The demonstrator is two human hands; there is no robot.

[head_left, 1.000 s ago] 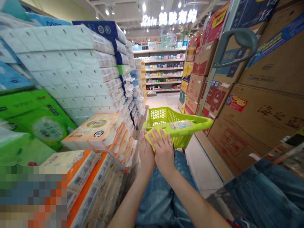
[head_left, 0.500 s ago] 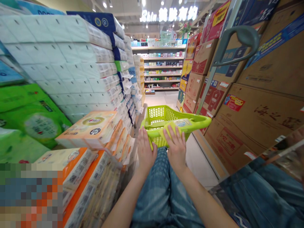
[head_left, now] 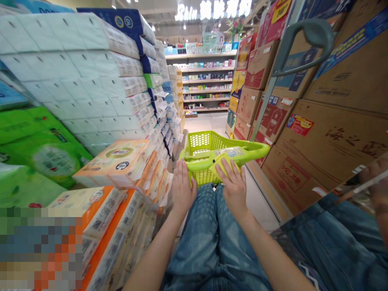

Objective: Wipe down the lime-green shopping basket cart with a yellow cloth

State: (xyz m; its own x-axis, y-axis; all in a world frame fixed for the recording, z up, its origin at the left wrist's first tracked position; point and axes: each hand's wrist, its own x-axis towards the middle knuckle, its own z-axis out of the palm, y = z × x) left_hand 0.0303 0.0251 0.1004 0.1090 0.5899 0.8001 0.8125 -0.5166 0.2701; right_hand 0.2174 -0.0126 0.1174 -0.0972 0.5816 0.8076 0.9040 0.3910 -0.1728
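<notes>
A lime-green shopping basket (head_left: pixel 198 178) with slatted, perforated walls stands in front of my knees. My left hand (head_left: pixel 183 186) lies against its near left corner, fingers stretched out straight and thumb apart. Under the fingers of my right hand (head_left: pixel 234 186) is a folded yellow cloth (head_left: pixel 217 162), pressed on the basket's near rim beside a pale label (head_left: pixel 230 152). A long pull rod rises from the basket's right side to a grey loop handle (head_left: pixel 280 60).
Stacked white tissue packs (head_left: pixel 69 36) and an orange-edged tissue pack (head_left: pixel 117 159) line the left. Cardboard cartons (head_left: pixel 339 141) are piled along the right, with a reflective panel (head_left: pixel 333 234) below them. Shelves of small goods (head_left: pixel 209 81) stand across the aisle's far end.
My right hand and the yellow cloth have slid to the right along the basket's near rim. My left hand stays at the corner, shifted slightly left. The view has tilted a little downward.
</notes>
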